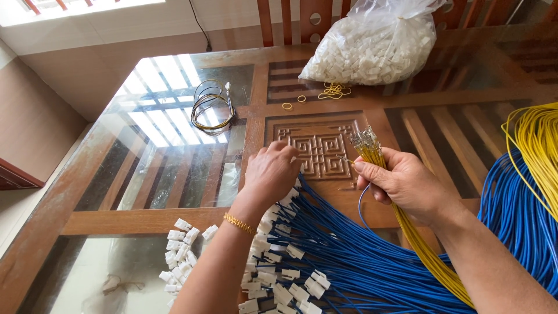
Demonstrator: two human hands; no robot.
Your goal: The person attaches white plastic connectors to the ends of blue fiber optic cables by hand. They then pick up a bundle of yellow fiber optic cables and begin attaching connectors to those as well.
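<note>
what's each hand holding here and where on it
The right hand holds a bundle of yellow wires just below their metal-tipped ends. The left hand rests among blue wires with white connectors; its grip cannot be told.

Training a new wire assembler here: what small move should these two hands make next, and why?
Probably bring the left hand to the right hand, which grips a bundle of thin yellow wires, metal tips up; the left hand's fingers rest on the white-plugged blue wires.

Clear plastic bag (372,43) (white connectors inside), table's far edge
</note>
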